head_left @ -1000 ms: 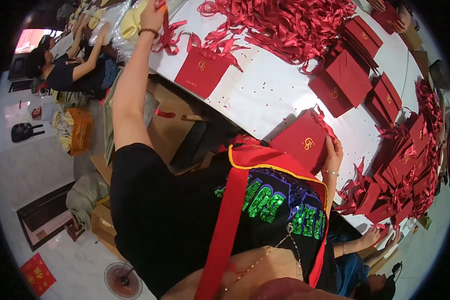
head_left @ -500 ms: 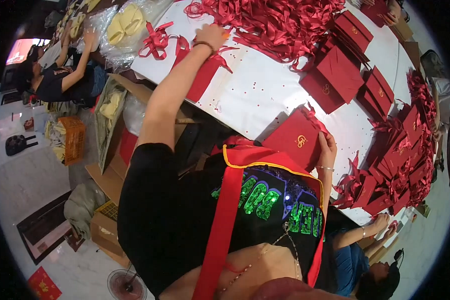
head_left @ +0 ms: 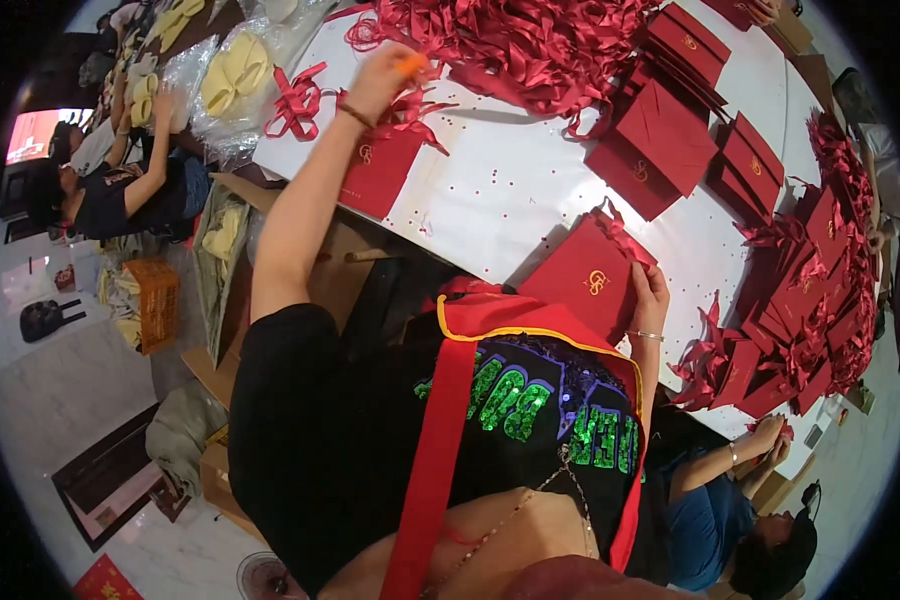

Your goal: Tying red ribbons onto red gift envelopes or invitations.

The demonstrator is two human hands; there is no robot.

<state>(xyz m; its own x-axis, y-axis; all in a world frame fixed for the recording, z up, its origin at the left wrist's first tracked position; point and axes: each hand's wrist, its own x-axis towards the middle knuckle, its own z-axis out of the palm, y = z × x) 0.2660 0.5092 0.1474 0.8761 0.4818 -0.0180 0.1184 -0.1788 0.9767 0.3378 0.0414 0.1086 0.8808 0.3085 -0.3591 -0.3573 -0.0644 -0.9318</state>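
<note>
My left hand [head_left: 378, 88] is raised over the far left of the table, fingers closed on a small orange object [head_left: 410, 66] whose kind I cannot make out. Below that wrist lies a flat red gift bag [head_left: 378, 178] with a gold emblem and loose red ribbon ends [head_left: 417, 122]. Close to my body, my right hand [head_left: 650, 288] pinches the edge of another red gift bag [head_left: 580, 285], also gold-marked. A red ribbon [head_left: 620, 236] runs along its top edge to my right fingers.
A large heap of red ribbons [head_left: 530, 45] covers the far side of the white table [head_left: 460, 215]. Red gift bags [head_left: 655, 150] stand and pile up on the right. Yellow items [head_left: 235, 75] in plastic lie far left. Other people work on both sides.
My left hand has drawn back a little from the ribbon heap, and more of the orange object shows. The bag below it shows its emblem. My right hand keeps its hold.
</note>
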